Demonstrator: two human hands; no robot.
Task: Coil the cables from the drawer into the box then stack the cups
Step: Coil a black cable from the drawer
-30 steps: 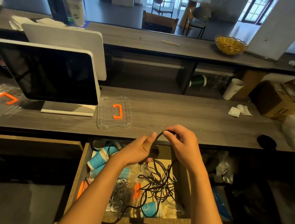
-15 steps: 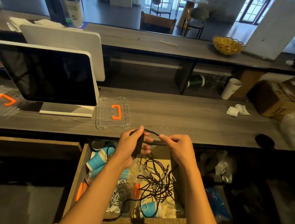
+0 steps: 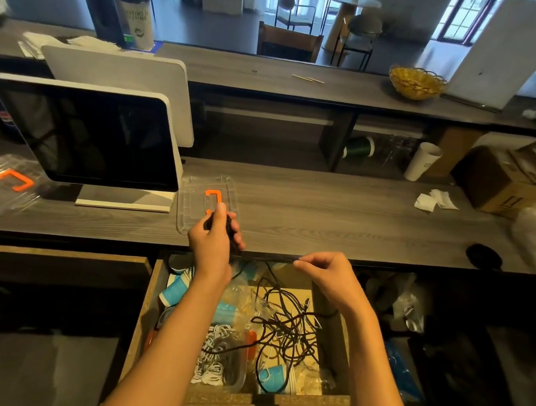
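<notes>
The left hand (image 3: 213,241) is closed around a small bundle of black cable (image 3: 228,231), thumb up, held above the front edge of the grey wooden counter (image 3: 342,211) and just in front of a clear plastic lid with an orange handle (image 3: 207,206). From that bundle one strand of the cable runs taut to the right, level with the counter's edge, to the right hand (image 3: 327,271), which pinches it between thumb and forefinger while the other fingers curl loosely. The two hands are apart, with the strand stretched between them. Below them the drawer (image 3: 143,315) stands open; the rest of the black cable lies in it as a loose tangle (image 3: 288,332). Beside the tangle sits a clear box (image 3: 238,378) holding white cables (image 3: 214,357), and blue paper cups (image 3: 174,290) lie on their sides at the drawer's back left, with one more blue cup (image 3: 272,375) near the front. A touchscreen monitor (image 3: 87,132) stands on the counter to the left
</notes>
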